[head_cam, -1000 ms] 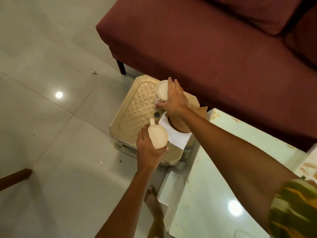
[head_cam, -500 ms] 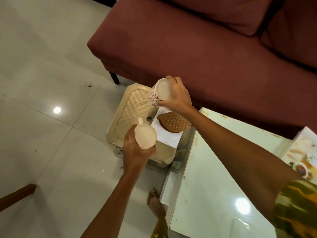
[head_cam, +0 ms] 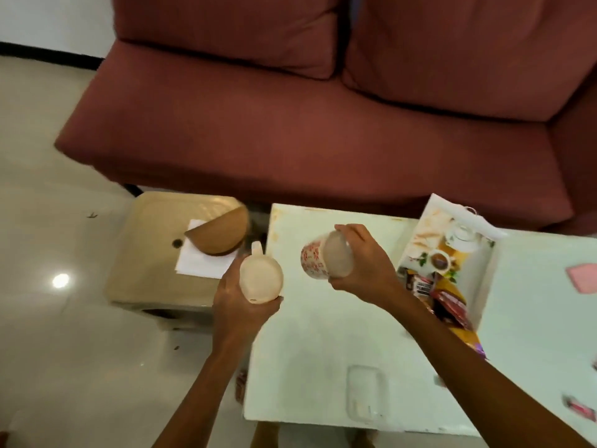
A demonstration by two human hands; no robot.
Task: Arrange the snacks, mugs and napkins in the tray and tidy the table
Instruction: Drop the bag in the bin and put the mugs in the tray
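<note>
You had two mugs in the air, one per hand. Your left hand gripped the plain cream mug from below, fingers wrapped round its body, above the gap between the beige stool and the left edge of the white table. Its mouth faced up at the camera, so its long axis ran almost straight along the line of sight, and its handle pointed away from you towards the maroon sofa.

Your right hand clasped the red-flowered mug above the table's far left part. That one was tipped well over – base to your left, mouth to your right and upward – so its long axis lay roughly left to right. Its handle was hidden (your fingers covered that side).

One white napkin lay flat on the stool, with one brown round piece lying partly on it; I could not tell what the piece was.

One tray sat on the table to the right of the flowered mug, with snack packets heaped at its near end. They were too blurred to count, and your right forearm cut across the nearest. A pink thing and one more packet lay on the table, cropped by the right edge.
</note>
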